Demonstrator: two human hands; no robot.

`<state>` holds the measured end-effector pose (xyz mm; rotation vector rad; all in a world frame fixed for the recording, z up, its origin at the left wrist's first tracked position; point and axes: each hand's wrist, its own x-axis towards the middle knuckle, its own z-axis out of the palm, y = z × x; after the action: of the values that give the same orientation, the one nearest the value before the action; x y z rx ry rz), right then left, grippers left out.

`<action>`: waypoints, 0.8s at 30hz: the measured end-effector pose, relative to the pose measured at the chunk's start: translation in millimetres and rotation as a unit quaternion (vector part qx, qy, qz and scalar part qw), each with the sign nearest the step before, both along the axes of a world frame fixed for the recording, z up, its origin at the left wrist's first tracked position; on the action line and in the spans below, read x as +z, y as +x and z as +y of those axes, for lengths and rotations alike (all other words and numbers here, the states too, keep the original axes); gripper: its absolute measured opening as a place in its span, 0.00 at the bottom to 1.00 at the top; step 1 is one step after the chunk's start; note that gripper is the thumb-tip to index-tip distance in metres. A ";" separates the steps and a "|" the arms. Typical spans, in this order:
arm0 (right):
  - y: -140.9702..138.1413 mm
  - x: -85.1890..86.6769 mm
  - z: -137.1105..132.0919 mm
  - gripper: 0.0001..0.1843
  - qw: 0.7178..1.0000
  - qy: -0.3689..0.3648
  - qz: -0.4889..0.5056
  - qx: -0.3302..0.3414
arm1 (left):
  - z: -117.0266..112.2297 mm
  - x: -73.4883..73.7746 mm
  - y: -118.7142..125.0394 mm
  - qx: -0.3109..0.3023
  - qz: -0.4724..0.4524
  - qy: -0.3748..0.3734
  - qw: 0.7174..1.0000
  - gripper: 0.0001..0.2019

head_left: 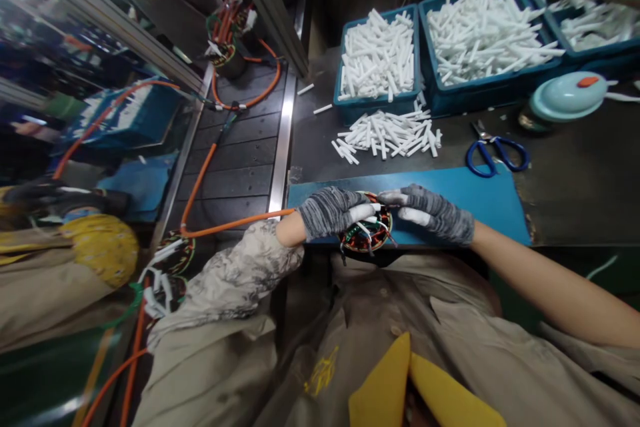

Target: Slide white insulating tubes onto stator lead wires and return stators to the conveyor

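Note:
A round motor stator with reddish windings, thin wire leads and white sleeves lies at the front edge of a blue mat. My left hand, in a grey striped glove with white fingertips, is closed over its upper left side, by a white sleeve. At the stator's upper right, my right hand, gloved alike, has its fingers pinched on a thin dark wire. What lies under the left fingers is partly hidden. An orange cable runs from the left to behind my left wrist.
Loose white sleeves lie behind the mat. Blue bins full of sleeves stand behind them. Blue-handled scissors and a light-blue lidded container are at right. A slatted conveyor runs at left, with another person's gloved hand beyond.

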<state>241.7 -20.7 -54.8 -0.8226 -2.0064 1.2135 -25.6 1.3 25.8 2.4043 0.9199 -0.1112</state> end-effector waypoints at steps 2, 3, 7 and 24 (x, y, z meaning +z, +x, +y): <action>-3.8 -3.4 7.1 0.24 0.999 0.012 -0.016 0.035 | -4.3 3.5 2.1 0.041 0.006 0.006 0.999 0.19; -6.4 -2.2 11.2 0.24 0.998 0.018 -0.030 0.046 | -6.7 5.6 3.3 0.058 0.018 0.011 0.998 0.20; -18.1 15.1 27.0 0.24 0.984 0.096 -0.096 0.118 | -13.8 14.5 7.7 0.108 0.047 0.029 0.993 0.20; -34.9 18.2 25.0 0.30 0.961 0.191 -0.169 0.109 | -18.2 -22.6 -21.8 0.089 -0.139 -0.039 0.986 0.19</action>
<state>206.8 4.3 -36.6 -0.6582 -2.5617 0.7878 -47.4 -16.9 3.1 2.1843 0.9712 0.2459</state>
